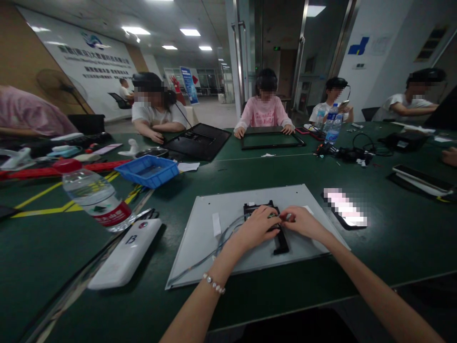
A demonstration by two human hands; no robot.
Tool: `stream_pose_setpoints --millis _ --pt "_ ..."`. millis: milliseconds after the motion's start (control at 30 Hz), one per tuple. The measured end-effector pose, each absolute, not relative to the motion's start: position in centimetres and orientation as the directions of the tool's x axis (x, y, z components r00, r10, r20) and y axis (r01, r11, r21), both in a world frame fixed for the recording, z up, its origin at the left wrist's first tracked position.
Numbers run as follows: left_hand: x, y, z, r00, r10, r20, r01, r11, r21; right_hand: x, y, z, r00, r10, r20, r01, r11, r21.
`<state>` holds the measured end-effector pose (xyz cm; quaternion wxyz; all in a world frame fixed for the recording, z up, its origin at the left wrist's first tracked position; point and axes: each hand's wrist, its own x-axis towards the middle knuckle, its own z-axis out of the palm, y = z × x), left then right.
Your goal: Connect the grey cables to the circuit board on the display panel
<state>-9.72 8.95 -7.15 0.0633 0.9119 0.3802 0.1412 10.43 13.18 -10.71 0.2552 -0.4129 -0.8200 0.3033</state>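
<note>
In front of me a flat light-grey panel [200, 226] lies on the green table. A black plastic bracket [281, 244] rests on its middle, partly covered by my hands. My left hand [257, 225] reaches over the bracket, its fingers bent round it and closed. Close against those fingertips, my right hand [302, 221] is closed in a pinch at the bracket's right side; what it pinches is hidden. Grey cables [221, 245] run from under my left hand across the panel to its lower left corner. A white strip [216, 225] is on the panel's left part.
A white power bank [128, 255] and a red-capped bottle [98, 200] are at the left. Behind them sits a blue tray [148, 171]. A lit phone [344, 208] lies right of the panel. Across the table, a person in pink holds a black frame [273, 146].
</note>
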Motion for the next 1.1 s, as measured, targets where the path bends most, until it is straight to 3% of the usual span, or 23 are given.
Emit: stream_pose_setpoints --millis 267,467,667,867,1100 --pt "-9.8 8.9 -5.7 0.608 0.752 0.253 0.701 -0.659 0.272 11.3 13.7 -10.0 -0.487 0.840 0.239 0.465 0.481 -0.743" --pt "-15.7 9.9 -4.0 0.302 0.877 0.373 0.869 -0.414 0.271 11.4 13.5 -9.6 -0.455 0.842 0.288 0.495 0.508 -0.705" --pt "-23.6 9.1 -7.0 0.002 0.929 0.371 0.938 -0.131 0.322 11.5 12.8 -9.6 -0.484 0.818 0.309 0.540 0.557 -0.631" --pt "-25.1 8.8 -9.2 0.074 0.974 0.213 0.887 -0.162 0.432 11.3 12.6 -9.7 -0.513 0.812 0.280 0.617 0.575 -0.537" --pt "-25.0 8.8 -7.9 -0.054 0.961 0.272 0.831 -0.108 0.546 11.3 12.6 -9.7 -0.491 0.828 0.272 0.622 0.551 -0.556"
